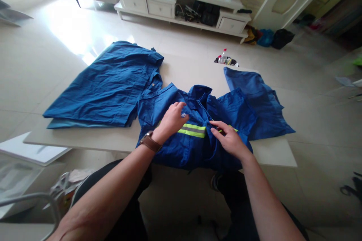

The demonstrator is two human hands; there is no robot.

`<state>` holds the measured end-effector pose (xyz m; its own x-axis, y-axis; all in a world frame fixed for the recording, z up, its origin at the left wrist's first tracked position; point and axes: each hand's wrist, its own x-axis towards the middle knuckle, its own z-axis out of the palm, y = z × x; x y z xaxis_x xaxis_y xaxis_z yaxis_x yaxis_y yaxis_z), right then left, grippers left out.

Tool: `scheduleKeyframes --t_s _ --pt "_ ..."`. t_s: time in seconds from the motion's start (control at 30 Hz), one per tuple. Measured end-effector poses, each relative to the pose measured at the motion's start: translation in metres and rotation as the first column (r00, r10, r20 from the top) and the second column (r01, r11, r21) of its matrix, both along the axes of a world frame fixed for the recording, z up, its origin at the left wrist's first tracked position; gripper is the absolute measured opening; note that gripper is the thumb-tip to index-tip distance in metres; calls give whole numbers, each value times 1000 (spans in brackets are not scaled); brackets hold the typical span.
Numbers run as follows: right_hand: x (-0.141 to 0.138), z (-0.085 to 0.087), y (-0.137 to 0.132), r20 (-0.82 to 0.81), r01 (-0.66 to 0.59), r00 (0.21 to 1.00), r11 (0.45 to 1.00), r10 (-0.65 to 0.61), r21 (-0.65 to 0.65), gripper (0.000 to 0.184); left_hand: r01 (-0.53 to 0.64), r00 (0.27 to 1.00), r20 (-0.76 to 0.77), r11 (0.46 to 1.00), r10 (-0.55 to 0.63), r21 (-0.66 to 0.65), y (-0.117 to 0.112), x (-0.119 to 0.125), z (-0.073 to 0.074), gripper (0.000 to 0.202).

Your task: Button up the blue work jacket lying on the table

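A blue work jacket (195, 147) with a yellow and grey reflective stripe (194, 130) lies rumpled on a low beige table (186, 71), hanging over its near edge. My left hand (172, 118), with a brown watch at the wrist, rests on the jacket's chest with fingers curled loosely on the cloth. My right hand (227, 137) lies on the jacket front by the placket, fingers stretched out and pinching lightly at the fabric fold. A second blue garment (110, 84) lies spread flat at the table's left. Another blue piece (254, 98) lies at the right.
A small cluster of bottles (224, 58) stands past the table's far edge. A white TV cabinet (181, 3) lines the back wall, with bags (268, 37) on the floor beside it. A white board (31, 150) and a chair frame (31, 199) are at my left.
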<state>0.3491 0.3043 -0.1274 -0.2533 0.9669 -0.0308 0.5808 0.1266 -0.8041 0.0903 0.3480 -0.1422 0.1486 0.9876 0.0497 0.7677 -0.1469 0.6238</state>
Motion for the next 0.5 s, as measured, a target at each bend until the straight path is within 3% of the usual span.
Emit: scheduleKeyframes --t_s 0.1,0.2,0.27,0.33,0.4,0.47,0.5 --pt "8 3 -2 -48 -57 997 997 55 -52 38 -218 964 -168 974 204 -65 12 -37 2 54" --pt "17 3 1 -172 -51 985 995 36 -83 45 -408 889 -306 892 339 -195 18 -71 -4 79" --pt "28 -1 6 -225 22 973 996 -41 -87 50 -453 868 -359 841 342 -295 18 -85 -12 93" --pt "47 -11 16 -186 202 961 979 -204 -28 49 -442 879 -355 826 320 -350 16 -90 -19 97" --pt "72 -24 26 -75 456 889 885 -451 89 43 -413 902 -291 836 320 -361 14 -91 -22 96" --pt "99 -39 36 30 684 717 712 -696 159 36 -415 909 -202 838 365 -354 14 -92 -21 98" --pt "110 -46 40 32 759 642 641 -766 114 35 -432 902 -161 831 401 -349 14 -93 -20 100"
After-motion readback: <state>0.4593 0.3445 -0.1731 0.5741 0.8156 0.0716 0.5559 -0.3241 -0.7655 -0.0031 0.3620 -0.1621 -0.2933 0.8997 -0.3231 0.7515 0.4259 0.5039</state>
